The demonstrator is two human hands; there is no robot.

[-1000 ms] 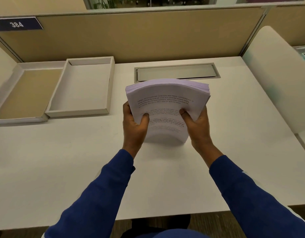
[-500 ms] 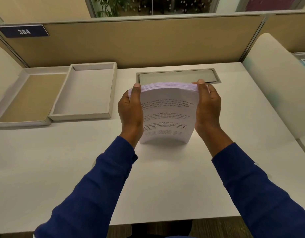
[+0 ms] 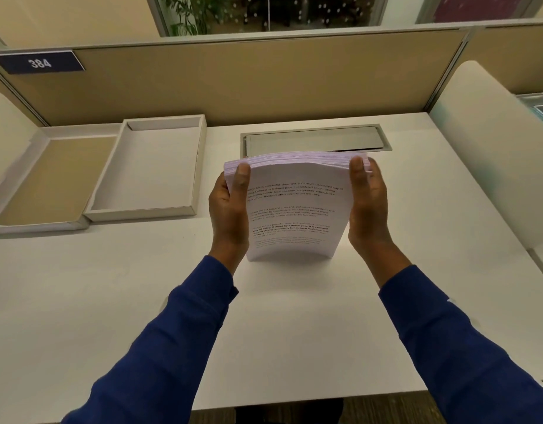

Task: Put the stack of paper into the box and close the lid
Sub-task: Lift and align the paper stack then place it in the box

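Observation:
A thick stack of printed white paper [image 3: 291, 209] stands upright on its bottom edge on the white desk [image 3: 141, 301], slightly bowed. My left hand [image 3: 229, 209] clasps its left side with the thumb over the front near the top. My right hand [image 3: 368, 206] presses flat against its right side, fingertips at the top edge. The open grey box [image 3: 184, 175] lies flat at the back left of the desk, its tray empty. Its lid [image 3: 50, 179], tan inside, lies open to the left of the tray.
A tan partition wall [image 3: 249, 78] with a "384" label [image 3: 39, 62] runs along the desk's back. A metal cable hatch [image 3: 313, 142] sits flush in the desk behind the stack. Rounded white dividers [image 3: 490, 154] stand at the right and left sides.
My hands slid from the stack's lower front up to its sides near the top. The stack straightened and now stands on the desk.

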